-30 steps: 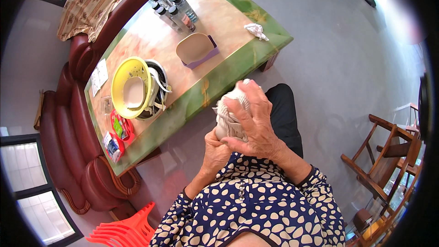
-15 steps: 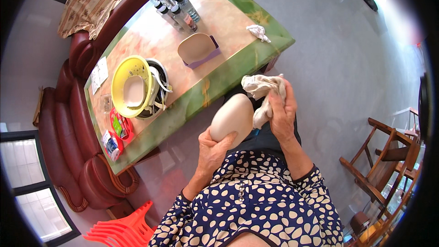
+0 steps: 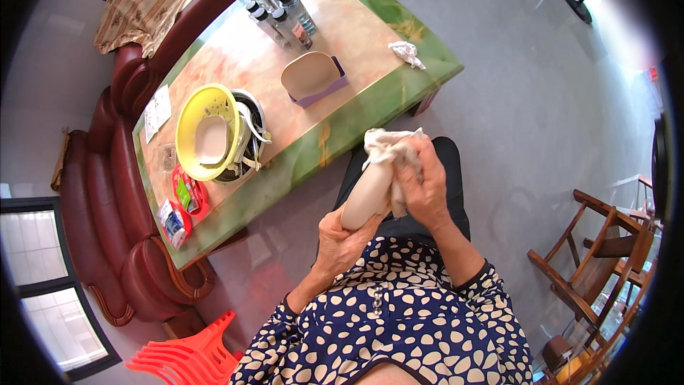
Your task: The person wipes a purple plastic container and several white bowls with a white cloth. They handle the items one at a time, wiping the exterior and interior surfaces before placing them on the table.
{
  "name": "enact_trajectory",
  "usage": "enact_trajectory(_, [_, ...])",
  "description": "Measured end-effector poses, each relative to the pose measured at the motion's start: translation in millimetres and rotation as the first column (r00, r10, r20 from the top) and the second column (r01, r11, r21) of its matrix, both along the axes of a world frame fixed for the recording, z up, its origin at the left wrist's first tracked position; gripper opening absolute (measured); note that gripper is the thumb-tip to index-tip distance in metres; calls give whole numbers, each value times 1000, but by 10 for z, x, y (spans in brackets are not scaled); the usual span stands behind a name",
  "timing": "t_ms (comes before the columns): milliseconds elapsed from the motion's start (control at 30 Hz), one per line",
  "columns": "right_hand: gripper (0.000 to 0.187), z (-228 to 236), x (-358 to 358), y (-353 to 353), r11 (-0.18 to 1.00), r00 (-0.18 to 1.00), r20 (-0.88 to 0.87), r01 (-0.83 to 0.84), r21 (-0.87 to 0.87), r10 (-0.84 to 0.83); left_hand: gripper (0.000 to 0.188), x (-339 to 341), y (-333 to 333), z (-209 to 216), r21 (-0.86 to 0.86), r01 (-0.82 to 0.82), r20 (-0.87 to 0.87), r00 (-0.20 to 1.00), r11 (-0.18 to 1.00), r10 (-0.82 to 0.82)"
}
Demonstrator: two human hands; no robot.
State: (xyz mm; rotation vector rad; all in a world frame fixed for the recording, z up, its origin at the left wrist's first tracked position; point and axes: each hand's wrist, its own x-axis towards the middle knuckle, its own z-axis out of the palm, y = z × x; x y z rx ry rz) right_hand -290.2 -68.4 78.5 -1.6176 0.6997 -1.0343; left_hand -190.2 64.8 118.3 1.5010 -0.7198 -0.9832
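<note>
My left hand grips the lower end of a cream oval dish, which is tilted edge-on above my lap. In my right hand is a bunched white cloth, pressed over the dish's upper rim and far side. The cloth and my fingers hide that part of the dish. On the table beyond, a similar beige dish leans in a purple holder. A yellow colander at the left holds another pale dish.
A marble-patterned table with a green border stands ahead. On it are several black-capped bottles, a crumpled white cloth and red baskets. A maroon sofa lines the left, red plastic stools sit lower left, a wooden chair right.
My right hand has brought the cloth leftward onto the dish, where before it was held beside it. The dish has turned from showing its broad face to nearly edge-on.
</note>
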Motion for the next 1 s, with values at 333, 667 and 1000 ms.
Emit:
enact_trajectory(333, [32, 316, -56, 2, 884, 988, -123, -136, -447, 89, 21, 133, 25, -120, 25, 133, -109, 986, 991, -129])
enact_trajectory(667, [35, 248, -235, -163, 791, 794, 130, -605, 86, 593, 26, 535, -12, 15, -43, 351, 156, 927, 935, -341])
enact_trajectory(1000, [32, 288, -75, 160, 801, 997, -23, -68, -595, 68, 79, 441, -146, -101, -156, -142, -782, 622, 978, -35])
